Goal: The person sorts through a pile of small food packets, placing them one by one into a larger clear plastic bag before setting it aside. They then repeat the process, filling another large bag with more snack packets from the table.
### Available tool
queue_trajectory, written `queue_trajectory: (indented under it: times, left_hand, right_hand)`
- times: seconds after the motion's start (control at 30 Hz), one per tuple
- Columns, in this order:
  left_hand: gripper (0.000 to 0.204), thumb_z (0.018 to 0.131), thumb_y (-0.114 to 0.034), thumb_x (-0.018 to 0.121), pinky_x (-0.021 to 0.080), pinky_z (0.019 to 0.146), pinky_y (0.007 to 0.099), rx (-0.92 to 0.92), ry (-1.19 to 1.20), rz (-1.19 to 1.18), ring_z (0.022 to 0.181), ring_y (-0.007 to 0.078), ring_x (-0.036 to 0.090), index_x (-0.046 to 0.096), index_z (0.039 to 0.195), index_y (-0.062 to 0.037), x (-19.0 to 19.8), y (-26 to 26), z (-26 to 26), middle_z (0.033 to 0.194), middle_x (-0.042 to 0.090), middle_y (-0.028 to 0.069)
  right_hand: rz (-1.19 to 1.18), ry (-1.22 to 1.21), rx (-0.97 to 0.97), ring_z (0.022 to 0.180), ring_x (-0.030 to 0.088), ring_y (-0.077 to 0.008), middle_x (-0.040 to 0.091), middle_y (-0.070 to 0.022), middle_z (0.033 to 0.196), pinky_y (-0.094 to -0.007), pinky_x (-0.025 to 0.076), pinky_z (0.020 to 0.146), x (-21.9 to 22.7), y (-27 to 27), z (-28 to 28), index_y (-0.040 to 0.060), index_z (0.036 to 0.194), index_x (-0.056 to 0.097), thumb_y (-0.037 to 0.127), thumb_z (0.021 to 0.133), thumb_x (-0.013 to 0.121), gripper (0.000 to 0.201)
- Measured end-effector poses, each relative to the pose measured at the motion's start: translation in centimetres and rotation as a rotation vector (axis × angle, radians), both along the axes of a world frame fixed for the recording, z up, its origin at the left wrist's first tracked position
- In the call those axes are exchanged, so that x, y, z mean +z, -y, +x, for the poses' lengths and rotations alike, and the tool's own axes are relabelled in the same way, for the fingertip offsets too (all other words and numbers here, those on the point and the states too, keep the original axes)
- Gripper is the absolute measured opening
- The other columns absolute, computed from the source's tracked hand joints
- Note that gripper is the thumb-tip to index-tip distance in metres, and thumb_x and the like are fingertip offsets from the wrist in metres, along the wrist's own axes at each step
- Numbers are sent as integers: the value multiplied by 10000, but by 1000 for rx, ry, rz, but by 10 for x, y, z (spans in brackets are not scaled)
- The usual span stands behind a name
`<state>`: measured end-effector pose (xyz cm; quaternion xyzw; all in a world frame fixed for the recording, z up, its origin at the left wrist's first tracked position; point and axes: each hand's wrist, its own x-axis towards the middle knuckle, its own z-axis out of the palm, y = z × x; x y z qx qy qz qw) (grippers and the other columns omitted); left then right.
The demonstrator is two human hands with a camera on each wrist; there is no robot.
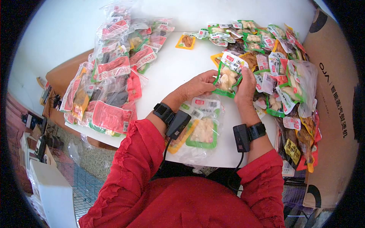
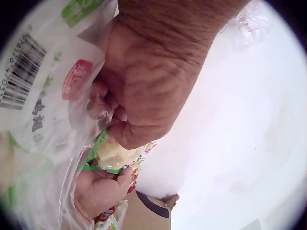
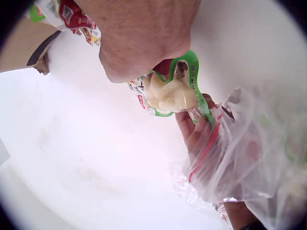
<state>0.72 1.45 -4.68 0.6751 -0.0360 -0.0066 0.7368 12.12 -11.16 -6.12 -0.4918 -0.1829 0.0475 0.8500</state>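
Between my two hands is a small sealed food packet with a green border, a white printed top and pale chunky pieces showing through. My left hand pinches its left edge, thumb and fingers at the side. On the opposite edge, my right hand grips it with the thumb near the top corner. The right wrist view shows the packet held from both ends. Below the hands lies a clear zip bag with green-edged and yellow-edged packets inside. That bag partly covers the left wrist view.
A heap of filled clear bags covers the white table's left side. Loose packets pile up at the back right and along the right edge. One yellow packet lies alone at the back. A large cardboard box stands on the right.
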Motion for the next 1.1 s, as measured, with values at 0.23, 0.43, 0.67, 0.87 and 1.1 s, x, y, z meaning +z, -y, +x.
queue_trajectory:
  times: [0.23,0.43,0.67,0.87,1.1]
  left_hand:
    - [497,758,-30,500,336,447,155,39,-31,-27,524,24,401,365,1233,-88,0,-2,1,864,527,-19]
    - [525,753,-12,496,331,455,149,42,-10,-66,534,21,403,343,1248,-94,1,0,0,881,522,-9]
    - [532,758,-9,515,338,466,147,15,14,-71,560,15,407,336,1251,-94,-1,0,1,909,517,-6]
    - [496,784,-57,539,341,467,145,68,-1,-22,562,10,405,348,1240,-101,2,2,0,875,509,-18]
    - [440,820,-88,502,334,448,149,146,-47,23,525,12,392,358,1235,-109,3,4,-2,802,504,-33]
  right_hand:
    - [-18,-83,20,700,516,-91,562,-24,828,-224,424,596,2,2,0,3,907,551,227,860,465,245]
    - [0,-125,27,697,531,-86,561,-22,820,-217,437,581,2,3,0,11,930,540,229,858,473,239]
    - [-2,-131,18,674,530,-85,559,-18,815,-216,437,552,0,3,3,19,931,539,223,849,488,225]
    - [-29,-135,20,662,528,-86,557,-17,809,-219,437,527,2,3,0,33,927,537,233,847,487,221]
    - [-16,-116,34,667,533,-99,553,-27,820,-230,450,533,2,2,-2,30,922,534,246,847,484,234]
